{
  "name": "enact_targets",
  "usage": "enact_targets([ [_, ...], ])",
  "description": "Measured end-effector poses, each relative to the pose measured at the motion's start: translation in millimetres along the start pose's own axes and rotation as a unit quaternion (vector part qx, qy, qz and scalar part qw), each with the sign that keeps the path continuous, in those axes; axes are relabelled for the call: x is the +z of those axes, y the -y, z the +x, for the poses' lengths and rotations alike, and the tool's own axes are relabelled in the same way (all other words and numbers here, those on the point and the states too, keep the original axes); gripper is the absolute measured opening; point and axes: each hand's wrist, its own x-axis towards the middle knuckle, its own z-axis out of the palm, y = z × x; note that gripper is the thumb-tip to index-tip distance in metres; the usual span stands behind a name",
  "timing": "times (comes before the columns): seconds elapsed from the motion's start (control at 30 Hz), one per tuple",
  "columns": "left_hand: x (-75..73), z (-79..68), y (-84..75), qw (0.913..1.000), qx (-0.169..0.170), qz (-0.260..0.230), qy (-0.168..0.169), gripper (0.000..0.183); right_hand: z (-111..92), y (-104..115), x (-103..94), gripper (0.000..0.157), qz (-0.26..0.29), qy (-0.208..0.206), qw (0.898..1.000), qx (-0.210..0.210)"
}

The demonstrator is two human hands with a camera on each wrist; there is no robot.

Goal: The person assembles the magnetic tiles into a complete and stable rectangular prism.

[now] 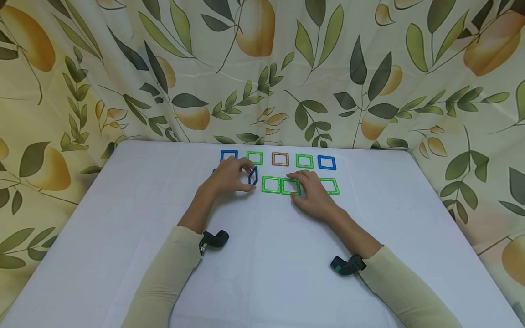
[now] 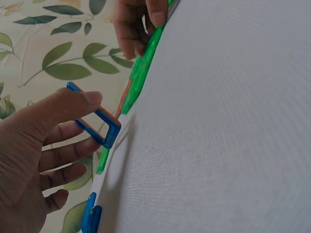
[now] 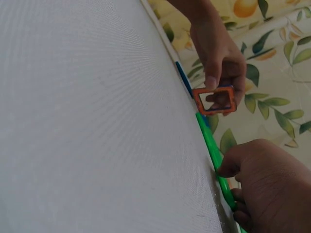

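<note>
My left hand pinches a blue square frame tile between thumb and fingers, holding it on edge above the table. An orange square frame tile lies flat against its face, seen best in the right wrist view. My right hand grips a green square tile by its near and far edges, thumb on the near side. That tile lies flat, its side against another green square tile to its left. Right of my right hand sits a further green tile, partly covered by the hand.
Behind the hands runs a row of square tiles: blue, green, orange, green and blue. A blue piece shows partly behind my left hand. The white table ends at a leaf-and-fruit patterned cloth.
</note>
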Motion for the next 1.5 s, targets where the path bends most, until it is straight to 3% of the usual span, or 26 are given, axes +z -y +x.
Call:
enact_targets([
  [0.63,2.7,0.0,-3.7,0.9989,0.042,-0.011,-0.014,0.058,-1,1,-1.6,0.053,0.014,0.003,1.0,-0.013],
  [0.93,6.8,1.3,-7.0,0.9983,0.053,-0.025,-0.003,0.059,-1,1,-2.8,0.054,0.013,0.005,1.0,-0.015],
  [1.23,14.1,3.7,0.2,0.9944,0.054,-0.091,0.007,0.06,0,0,-2.5,0.054,0.01,0.009,1.0,-0.014],
  [1.5,17.9,3.3,5.2,0.9913,0.087,-0.099,0.008,0.064,0,1,-1.4,0.054,0.01,0.015,1.0,-0.011],
])
